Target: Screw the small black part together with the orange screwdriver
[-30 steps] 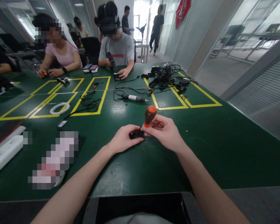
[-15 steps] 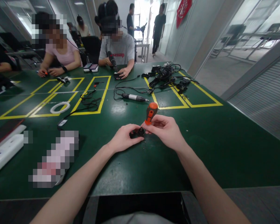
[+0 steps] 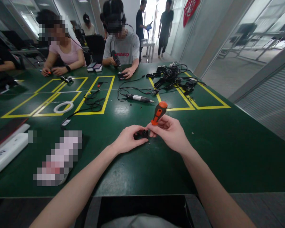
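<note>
Only had the head cam to go on here. Biggest change over the last second: the screwdriver (image 3: 158, 114) had tipped further right of the black part (image 3: 144, 133), and an orange slot in its grip had come into view. I'd read that as the tool sitting off-line from the part, maybe between turns, but fingers hid the tip, so I couldn't tell if it was touching.

The left hand (image 3: 128, 138) hadn't really budged. Its thumb and fingers were pinched around the black part from the left, right down at the tabletop (image 3: 166, 171). The right hand (image 3: 172, 131), just right of the part, had the screwdriver gripped low, near the collar. Couldn't make out any detail inside the part.

Containers: didn't spot a tray or bin I could be sure of. The yellow tape (image 3: 109, 95) beyond the part only made flat outlines, with a cable tangle (image 3: 167, 77) sprawled across some lines past the part to the right. A pen driver (image 3: 139, 98) lay straight beyond the part, a white ring (image 3: 63, 107) beyond it to the left, and a power strip (image 3: 9, 153) way off to its left.
</note>
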Available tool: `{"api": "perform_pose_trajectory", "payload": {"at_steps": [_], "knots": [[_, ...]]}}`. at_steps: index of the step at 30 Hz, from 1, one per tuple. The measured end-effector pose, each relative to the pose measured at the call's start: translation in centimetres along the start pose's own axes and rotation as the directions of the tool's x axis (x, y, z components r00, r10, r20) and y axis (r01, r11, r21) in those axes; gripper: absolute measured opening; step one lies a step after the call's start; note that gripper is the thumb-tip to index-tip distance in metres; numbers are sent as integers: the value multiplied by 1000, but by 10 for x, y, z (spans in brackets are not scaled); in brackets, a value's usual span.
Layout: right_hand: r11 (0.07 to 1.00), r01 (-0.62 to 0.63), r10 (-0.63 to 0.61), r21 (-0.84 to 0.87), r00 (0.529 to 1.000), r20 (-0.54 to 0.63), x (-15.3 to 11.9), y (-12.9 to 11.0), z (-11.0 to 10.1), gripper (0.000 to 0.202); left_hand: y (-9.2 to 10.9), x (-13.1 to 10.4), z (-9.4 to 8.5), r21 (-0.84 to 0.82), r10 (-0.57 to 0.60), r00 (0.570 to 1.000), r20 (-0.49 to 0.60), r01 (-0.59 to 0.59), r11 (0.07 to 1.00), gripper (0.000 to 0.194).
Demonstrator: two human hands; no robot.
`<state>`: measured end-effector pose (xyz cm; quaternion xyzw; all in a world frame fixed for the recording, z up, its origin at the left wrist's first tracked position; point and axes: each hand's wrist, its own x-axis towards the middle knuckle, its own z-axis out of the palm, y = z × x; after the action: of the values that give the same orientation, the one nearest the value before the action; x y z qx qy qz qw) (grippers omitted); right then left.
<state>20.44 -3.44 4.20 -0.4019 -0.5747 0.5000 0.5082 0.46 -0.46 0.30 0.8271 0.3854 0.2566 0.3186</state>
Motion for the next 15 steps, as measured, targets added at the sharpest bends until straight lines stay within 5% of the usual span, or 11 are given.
{"api": "perform_pose_trajectory", "payload": {"at_steps": [7,15], "knots": [[993,86,-84,-75,996,27,0,-2,-2,38,-2,0,1,7,6,1000,5,-6,1000,31],[999,7,-8,44,1000,14,-2,0,1,38,-2,0,1,-15,5,1000,-1,-5,1000,26]]}}
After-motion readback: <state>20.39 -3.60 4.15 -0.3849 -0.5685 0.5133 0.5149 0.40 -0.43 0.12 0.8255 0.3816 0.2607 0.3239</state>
